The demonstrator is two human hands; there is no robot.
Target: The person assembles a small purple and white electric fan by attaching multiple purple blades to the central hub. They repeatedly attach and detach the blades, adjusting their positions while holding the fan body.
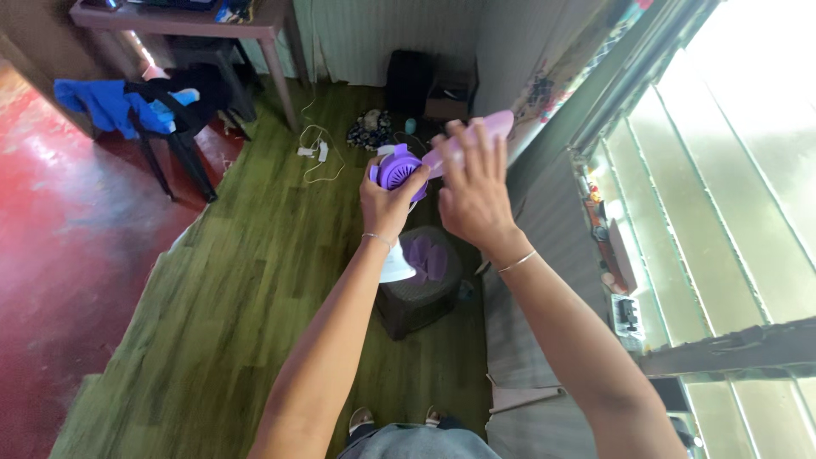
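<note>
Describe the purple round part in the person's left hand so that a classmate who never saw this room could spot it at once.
Start at the green wood-look floor, then find the dark woven stool in front of the person. Above it, the left hand grips a round purple part with slotted vents. It is darker than the pale pink blade under the right hand.

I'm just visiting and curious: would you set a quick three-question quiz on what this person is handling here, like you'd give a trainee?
1. True or false: the left hand grips the round purple hub.
2. What does the right hand rest against?
A. a blue cloth
B. a pale purple blade
C. a white cable
3. Name the dark container on the floor directly below the hands.

Key:
1. True.
2. B; the open hand lies flat on the blade, which runs out from the hub.
3. A dark woven basket, with purple and white pieces inside.
</note>
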